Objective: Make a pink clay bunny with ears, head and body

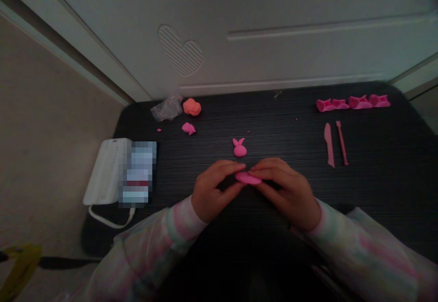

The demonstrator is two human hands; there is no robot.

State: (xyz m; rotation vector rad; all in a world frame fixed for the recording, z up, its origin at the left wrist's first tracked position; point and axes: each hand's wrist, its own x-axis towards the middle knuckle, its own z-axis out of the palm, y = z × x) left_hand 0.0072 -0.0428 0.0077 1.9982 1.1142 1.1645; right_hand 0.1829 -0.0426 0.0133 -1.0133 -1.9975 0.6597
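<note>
Between my two hands is a flattened piece of pink modelling clay (249, 179). My left hand (216, 188) pinches its left end between thumb and fingers. On the other end, my right hand (287, 188) has its fingertips and thumb closed on the same piece. Just beyond them on the dark table lies a small pink clay bunny head (240, 149) with two ears. Farther back to the left are a pink clay lump (189, 128) and an orange clay lump (192, 107).
A crumpled clear wrapper (167, 108) lies beside the orange lump. At left are a white power bank (106, 172) and a phone (138, 174) with a cable. On the right lie a pink plastic knife (329, 144), a thin tool (341, 143) and pink moulds (359, 102).
</note>
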